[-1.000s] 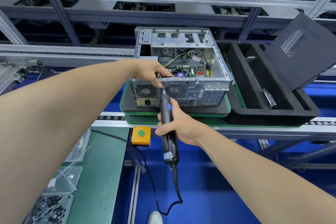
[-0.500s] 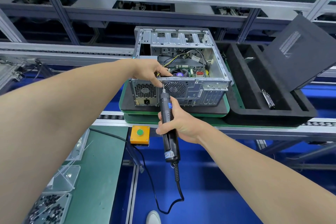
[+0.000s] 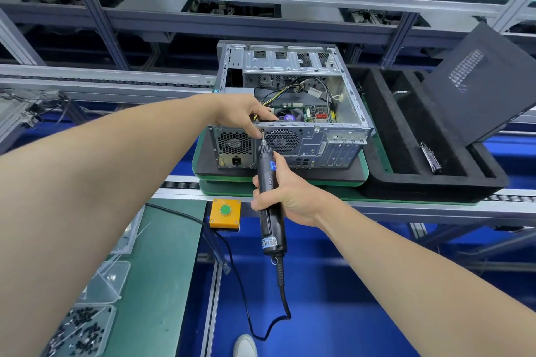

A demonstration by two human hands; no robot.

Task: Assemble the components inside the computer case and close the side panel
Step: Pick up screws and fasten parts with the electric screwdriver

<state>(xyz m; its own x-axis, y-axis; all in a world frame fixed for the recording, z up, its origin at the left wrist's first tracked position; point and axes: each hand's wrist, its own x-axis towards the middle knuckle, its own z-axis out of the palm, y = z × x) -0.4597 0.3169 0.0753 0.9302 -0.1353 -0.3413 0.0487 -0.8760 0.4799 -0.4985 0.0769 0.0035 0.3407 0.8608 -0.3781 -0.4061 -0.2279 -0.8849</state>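
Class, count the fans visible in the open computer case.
3: the power-supply fan at the left of the computer case rear; the rear fan beside it; the cooler fan inside, purple-centred. Others may be hidden.

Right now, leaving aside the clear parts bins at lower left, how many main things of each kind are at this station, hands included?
Silver open computer case: 1
Black corded electric screwdriver: 1
Black foam tray: 1
Black side panel: 1
Orange box with green button: 1
Bare hands: 2, left hand and right hand
Total: 7
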